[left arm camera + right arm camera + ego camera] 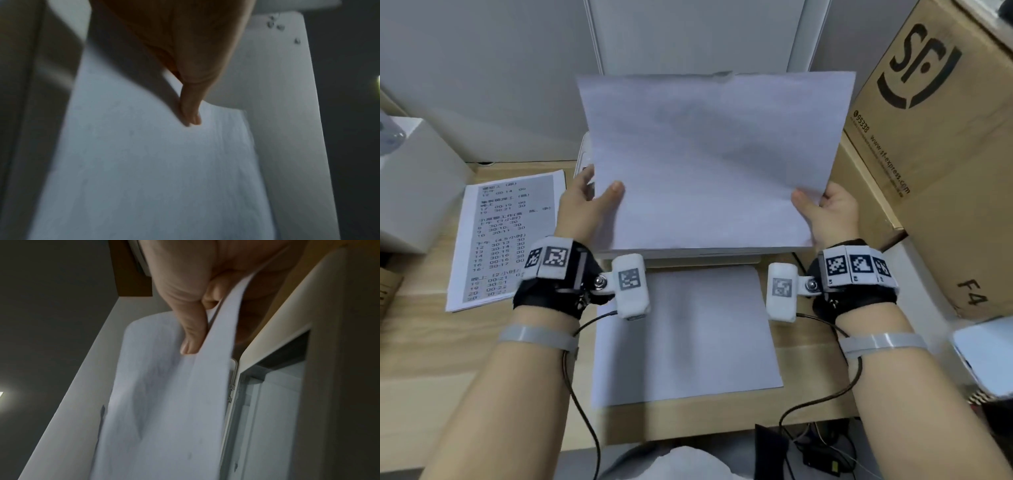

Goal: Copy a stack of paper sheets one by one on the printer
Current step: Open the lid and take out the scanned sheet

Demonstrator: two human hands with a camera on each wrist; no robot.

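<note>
- Both hands, left hand [589, 202] and right hand [828, 212], are pinched onto one sheet [712, 161], held by its sides.
- Next, it probably must be laid flat on the printer [273, 410] glass.

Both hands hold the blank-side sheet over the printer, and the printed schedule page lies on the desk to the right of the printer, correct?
Not quite: the head view shows the printed schedule page lying to the printer's left.
</note>
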